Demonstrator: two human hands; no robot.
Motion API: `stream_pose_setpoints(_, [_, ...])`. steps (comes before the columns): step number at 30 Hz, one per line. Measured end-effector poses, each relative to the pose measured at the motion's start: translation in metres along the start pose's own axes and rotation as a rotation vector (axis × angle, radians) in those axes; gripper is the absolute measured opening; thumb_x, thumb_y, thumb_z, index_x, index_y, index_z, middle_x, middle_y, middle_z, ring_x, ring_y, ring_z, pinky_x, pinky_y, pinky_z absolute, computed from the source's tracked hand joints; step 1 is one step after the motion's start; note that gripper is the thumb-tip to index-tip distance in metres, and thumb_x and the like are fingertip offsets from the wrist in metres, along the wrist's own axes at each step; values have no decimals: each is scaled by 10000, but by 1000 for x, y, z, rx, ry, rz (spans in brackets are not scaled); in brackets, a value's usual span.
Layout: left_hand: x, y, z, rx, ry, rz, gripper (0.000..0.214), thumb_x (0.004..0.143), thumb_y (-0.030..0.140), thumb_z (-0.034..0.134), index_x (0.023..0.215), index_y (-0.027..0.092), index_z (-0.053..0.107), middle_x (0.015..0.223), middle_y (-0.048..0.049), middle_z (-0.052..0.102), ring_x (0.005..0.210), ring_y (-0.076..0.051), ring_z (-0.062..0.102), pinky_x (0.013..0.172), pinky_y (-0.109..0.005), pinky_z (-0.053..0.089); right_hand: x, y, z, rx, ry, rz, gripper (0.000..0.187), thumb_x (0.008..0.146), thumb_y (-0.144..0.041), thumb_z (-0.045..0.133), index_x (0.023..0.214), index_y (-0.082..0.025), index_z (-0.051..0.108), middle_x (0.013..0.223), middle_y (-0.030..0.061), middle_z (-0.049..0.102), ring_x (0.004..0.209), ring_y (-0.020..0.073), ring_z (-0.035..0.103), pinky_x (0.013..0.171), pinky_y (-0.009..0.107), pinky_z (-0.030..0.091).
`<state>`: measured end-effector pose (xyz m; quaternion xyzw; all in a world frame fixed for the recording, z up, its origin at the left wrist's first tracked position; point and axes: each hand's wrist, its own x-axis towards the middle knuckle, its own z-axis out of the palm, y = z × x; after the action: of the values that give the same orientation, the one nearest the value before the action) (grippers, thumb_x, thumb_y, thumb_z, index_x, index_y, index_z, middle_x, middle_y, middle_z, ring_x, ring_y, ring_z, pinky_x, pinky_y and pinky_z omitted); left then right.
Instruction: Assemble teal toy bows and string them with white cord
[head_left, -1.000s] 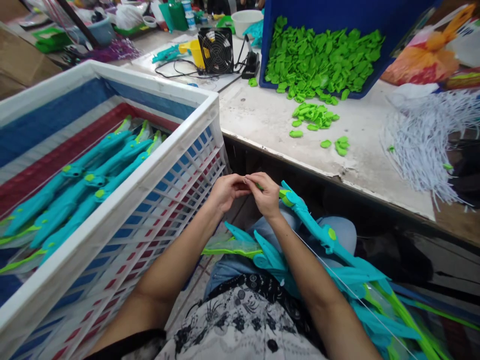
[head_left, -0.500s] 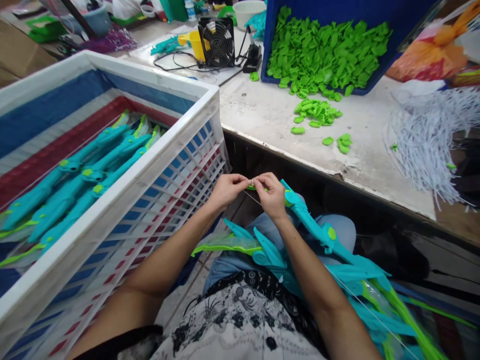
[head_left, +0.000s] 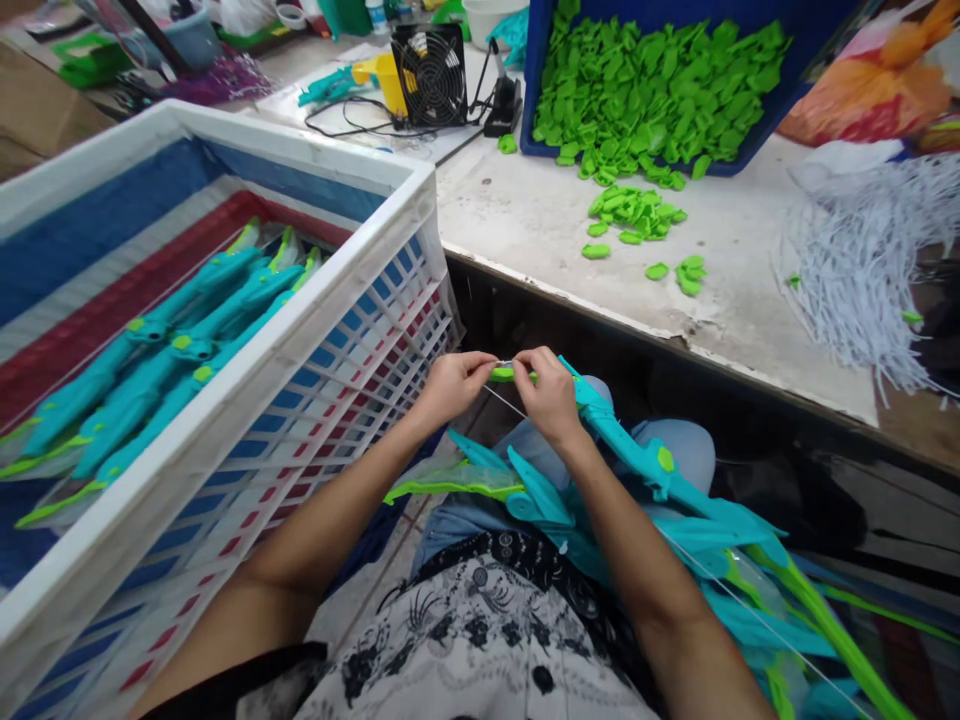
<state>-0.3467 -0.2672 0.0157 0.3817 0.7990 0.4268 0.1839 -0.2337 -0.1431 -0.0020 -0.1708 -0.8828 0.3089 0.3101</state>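
Note:
My left hand (head_left: 451, 386) is closed in a pinch at the end of a thin white string (head_left: 505, 401). Facing it, my right hand (head_left: 547, 394) pinches the string close to the green limb tip (head_left: 501, 375) of a turquoise toy bow (head_left: 628, 448). Only a short bit of string shows between the two sets of fingertips, and any knot there is too small to make out. The bow slants across my lap to the lower right, its string running under my right forearm. More turquoise and green bow parts (head_left: 536, 490) lie on my thighs.
At my left, a white plastic crate (head_left: 431, 190) holds several finished-looking bows (head_left: 157, 350). On the worktable (head_left: 525, 215) are a blue bin (head_left: 529, 95) of green clips, loose clips (head_left: 637, 213), a bundle of white strings (head_left: 862, 270) and a black fan (head_left: 430, 78).
My fingertips have drawn slightly apart, and more of the green limb tip shows between them. Both hands keep their pinch; the view has shifted a little.

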Motion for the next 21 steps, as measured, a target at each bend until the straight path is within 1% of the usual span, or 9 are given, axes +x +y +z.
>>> stream_pose_setpoints(4, [6,-3,3,-260,9,-151,314,772,341,562,962,139,709,768,-43,706,610,-145,602,530,-233,461,-43,29,-67,-72,-9,73,221,908,-367,475,957,-186,593,879,51,613,802,173,579,748,296,461])
stream_pose_setpoints(6, [11,0,5,-401,30,-181,398,731,311,594,1085,141,663,849,-51,699,594,-123,586,456,-202,428,-77,56,-103,-256,-125,124,338,859,-468,531,1027,-181,592,963,83,622,902,223,584,815,350,461])
stream_pose_setpoints(9, [18,16,11,-550,134,-88,469,705,272,617,1165,179,607,1053,-66,662,762,-149,632,502,-197,481,-121,93,-137,-442,-322,185,538,779,-559,581,1142,-162,561,1104,140,593,1019,296,561,874,432,457])
stream_pose_setpoints(11, [19,32,16,-572,166,17,354,735,265,603,1073,169,641,1004,-65,669,798,-161,640,554,-215,510,-134,110,-147,-465,-388,225,538,763,-505,599,1173,-161,550,1149,149,579,1049,310,555,885,448,458])
stream_pose_setpoints(13, [15,48,22,-517,77,132,222,788,251,559,957,152,664,856,-52,679,731,-148,638,576,-227,516,-129,121,-153,-401,-430,290,487,754,-403,597,1178,-166,555,1149,131,595,1045,298,570,886,428,465])
stream_pose_setpoints(15, [8,60,30,-366,-127,294,181,825,213,514,902,152,667,770,-42,672,692,-139,632,619,-244,526,-112,129,-164,-254,-489,385,455,735,-346,586,1149,-158,580,1092,106,637,979,273,609,861,389,484])
stream_pose_setpoints(17, [2,69,45,-126,-300,523,236,828,160,489,997,162,655,905,-73,683,844,-174,642,757,-301,537,-90,132,-180,-67,-577,486,425,732,-348,577,1099,-137,616,1008,87,676,894,248,642,815,352,503])
stream_pose_setpoints(18, [1,73,55,18,-331,647,300,820,133,489,1083,163,630,1045,-102,661,987,-208,615,860,-350,515,-78,131,-189,29,-635,528,416,746,-354,562,1091,-129,625,975,79,688,867,237,651,798,338,508])
stream_pose_setpoints(21, [3,89,90,435,-257,937,492,834,88,462,1320,161,470,1335,-156,493,1275,-290,420,1065,-507,331,-51,114,-207,276,-831,569,407,795,-355,528,1122,-134,627,972,70,696,899,218,661,804,318,507])
